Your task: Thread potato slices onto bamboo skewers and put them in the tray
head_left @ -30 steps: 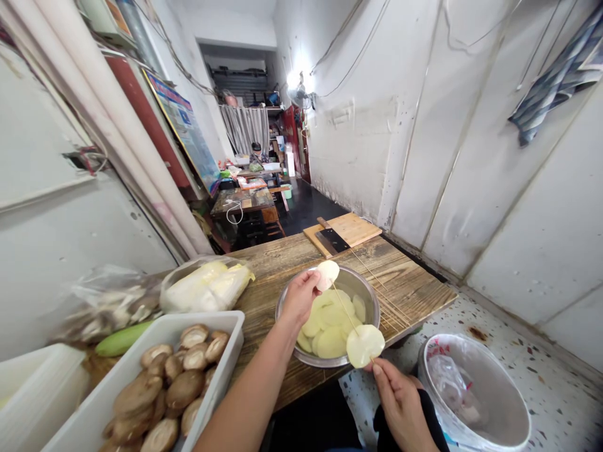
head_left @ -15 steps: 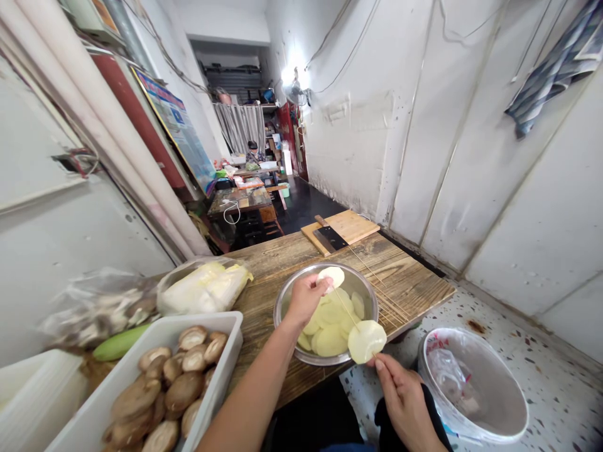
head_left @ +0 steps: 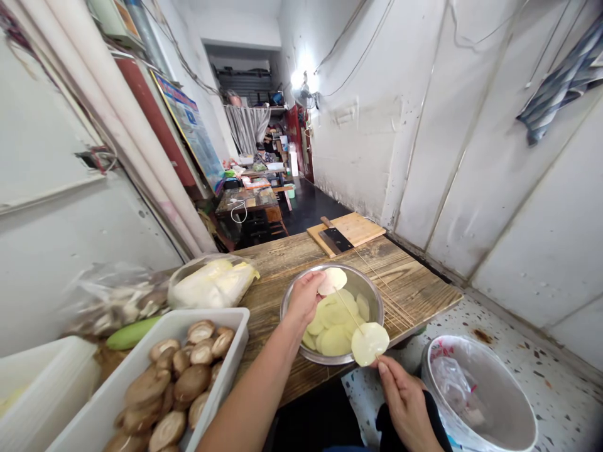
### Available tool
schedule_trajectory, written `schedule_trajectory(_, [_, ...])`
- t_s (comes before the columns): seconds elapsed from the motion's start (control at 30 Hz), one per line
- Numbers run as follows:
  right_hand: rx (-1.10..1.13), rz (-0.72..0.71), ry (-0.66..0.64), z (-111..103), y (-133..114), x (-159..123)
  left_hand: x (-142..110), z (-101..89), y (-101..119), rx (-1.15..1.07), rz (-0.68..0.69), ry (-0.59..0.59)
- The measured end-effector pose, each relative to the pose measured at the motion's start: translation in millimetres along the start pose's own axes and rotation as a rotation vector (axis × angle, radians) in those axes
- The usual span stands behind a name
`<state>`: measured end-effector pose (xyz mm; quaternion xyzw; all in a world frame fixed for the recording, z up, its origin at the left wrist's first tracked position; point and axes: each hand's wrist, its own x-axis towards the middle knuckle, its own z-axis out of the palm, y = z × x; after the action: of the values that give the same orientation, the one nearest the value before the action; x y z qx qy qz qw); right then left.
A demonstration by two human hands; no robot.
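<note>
A thin skewer is held slantwise over the right side of the metal bowl, its long axis running from the right hand up and away to the left. Its lower end is pinched by the fingers of that hand, and 1 pale round, the lower slice, is carried on it just beyond them. The upper slice is gripped at its left edge by the fingers of the left hand, drawn narrow on it, above the bowl. It is placed in line with the skewer, ahead and to the left of the right hand, so the far end is approached more nearly by the left hand (whether the slice has been pierced cannot be told). More slices are held in the bowl, which is supported by the bench.
</note>
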<state>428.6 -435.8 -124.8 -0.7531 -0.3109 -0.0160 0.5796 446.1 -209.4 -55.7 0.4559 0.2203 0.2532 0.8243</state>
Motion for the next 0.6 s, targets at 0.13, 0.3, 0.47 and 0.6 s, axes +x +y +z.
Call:
schedule_trajectory(0.13, [0.001,0.02,-0.002,6,7,-3,0,-0.3,-8,0.038,0.134,0.053])
schedule_trajectory(0.3, [-0.056,-0.017,-0.007,8,4,-5,5,-3.7,-16,0.195,0.31,0.146])
schedule_trajectory(0.47, [-0.12,-0.052,-0.076,1,-4,-2,5,-6.4,-16,-0.019,0.07,0.051])
schedule_trajectory(0.6, [-0.341,-0.057,-0.262,-21,-6,8,-1,-5.8,-12,-0.017,0.071,0.045])
